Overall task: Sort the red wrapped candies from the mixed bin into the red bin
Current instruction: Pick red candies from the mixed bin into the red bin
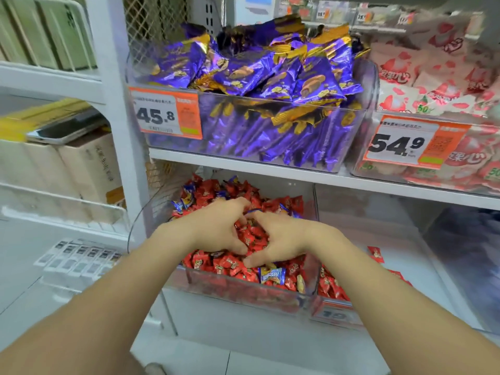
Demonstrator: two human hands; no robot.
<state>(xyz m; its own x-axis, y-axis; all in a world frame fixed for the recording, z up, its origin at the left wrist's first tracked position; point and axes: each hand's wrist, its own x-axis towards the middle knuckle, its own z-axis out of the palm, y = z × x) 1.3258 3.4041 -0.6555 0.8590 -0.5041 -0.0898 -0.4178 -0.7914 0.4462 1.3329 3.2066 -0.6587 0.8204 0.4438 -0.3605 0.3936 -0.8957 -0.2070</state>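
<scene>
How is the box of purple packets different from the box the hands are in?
The purple-packet bin sits on the upper shelf; the mixed bin sits below it. The purple-packet bin holds big purple packets; the mixed bin holds small red candies and a few blue candies. The left hand and right hand curl round red candies in the mixed bin; no hand touches the purple-packet bin. Both are clear and heaped full.

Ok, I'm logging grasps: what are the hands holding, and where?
The left hand and right hand together cup a clump of red candies, ringing its sides, inside the mixed bin.
</scene>
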